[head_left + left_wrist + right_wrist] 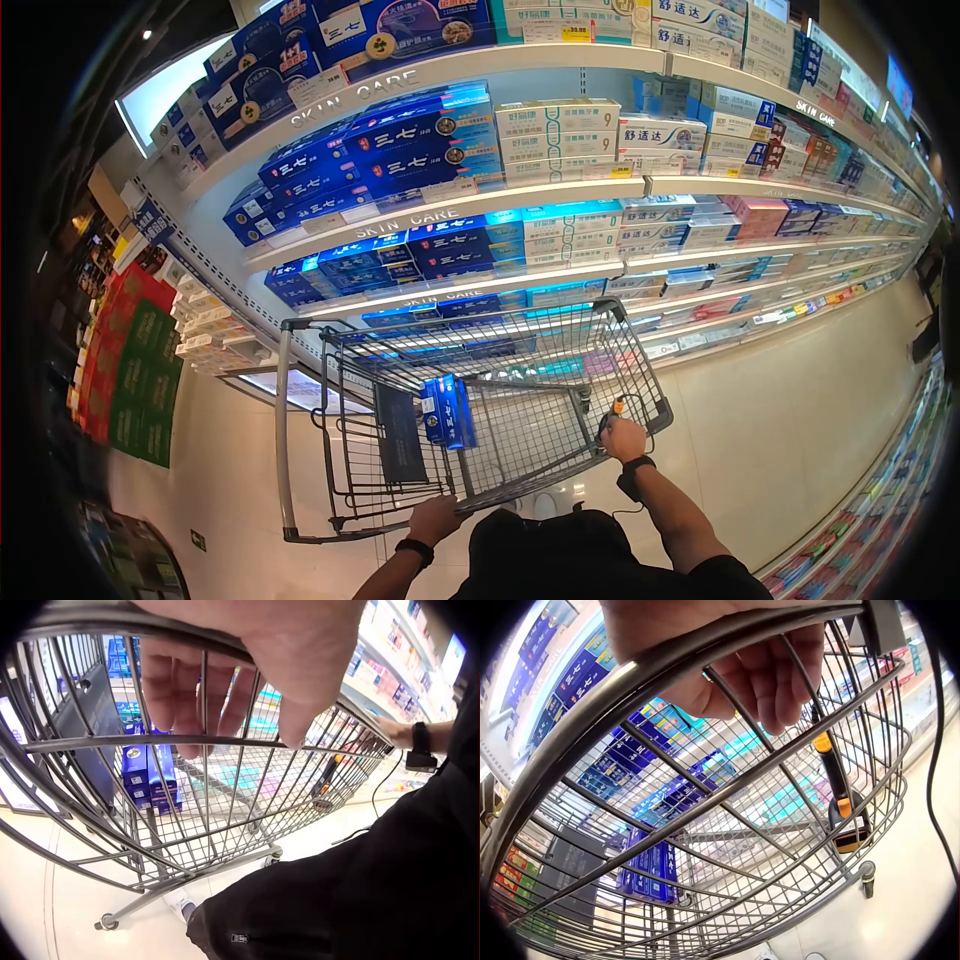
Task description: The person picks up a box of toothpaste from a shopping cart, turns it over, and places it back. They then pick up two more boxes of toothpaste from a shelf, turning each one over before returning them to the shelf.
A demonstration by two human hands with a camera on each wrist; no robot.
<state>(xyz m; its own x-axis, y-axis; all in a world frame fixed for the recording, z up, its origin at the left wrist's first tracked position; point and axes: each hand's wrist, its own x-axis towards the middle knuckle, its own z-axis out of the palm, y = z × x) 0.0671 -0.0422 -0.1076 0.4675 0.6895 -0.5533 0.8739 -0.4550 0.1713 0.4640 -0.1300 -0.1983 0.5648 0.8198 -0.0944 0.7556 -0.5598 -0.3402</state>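
Observation:
A grey wire shopping cart (pixel 520 493) stands in front of the person, its long side toward them. The left hand (pixel 435 518) grips the near top rim; in the left wrist view its fingers (pixel 184 694) hang over the rim behind the wires. My right hand (pixel 625 438) holds the rim near the cart's right end, fingers (pixel 769 694) curled over it. Just below those fingers a black and orange handheld scanner (pixel 840 787) leans in the basket corner. Blue toothpaste boxes (pixel 447 412) stand inside the basket by the dark seat panel (pixel 400 435).
Shelves (pixel 560 178) of blue and white toothpaste boxes (pixel 400 150) run along the cart's far side. Red and green stacked cartons (pixel 145 375) stand at the left. Another stocked shelf (pixel 880 500) lies at lower right. A black cable (pixel 935 750) hangs outside the cart.

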